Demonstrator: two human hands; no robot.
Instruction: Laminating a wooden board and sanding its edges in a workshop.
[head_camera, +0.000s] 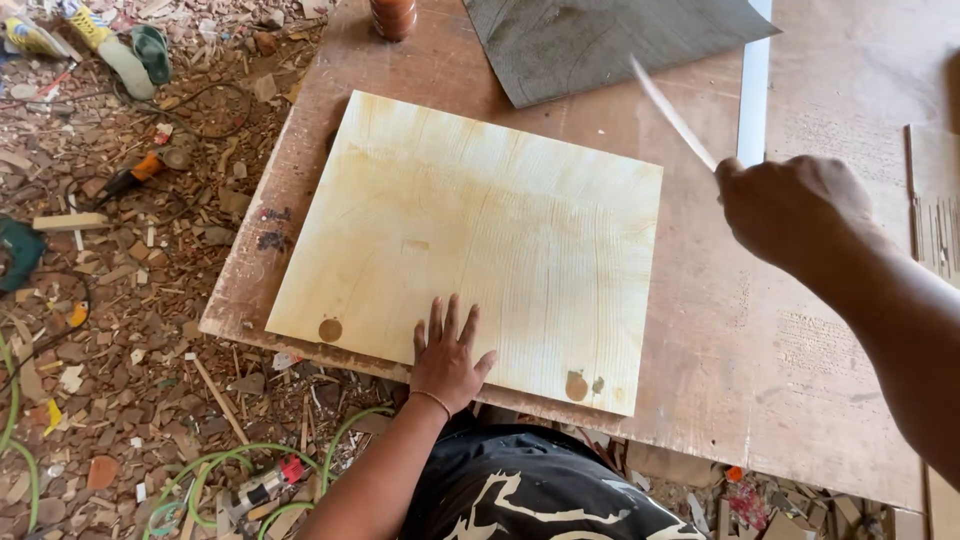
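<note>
A pale, smooth wooden board (470, 250), almost square and with fine grain lines and a few dark knots, lies flat on a worn brown worktable (740, 340), and a grey rough sheet (590, 40) lies beyond it. The left hand (448, 355) is pressed flat on the near edge of the board, fingers spread, gripping nothing. The right hand (790, 205) is raised over the table right of the board, closed in a fist on a thin light stick (672, 112), which is blurred.
</note>
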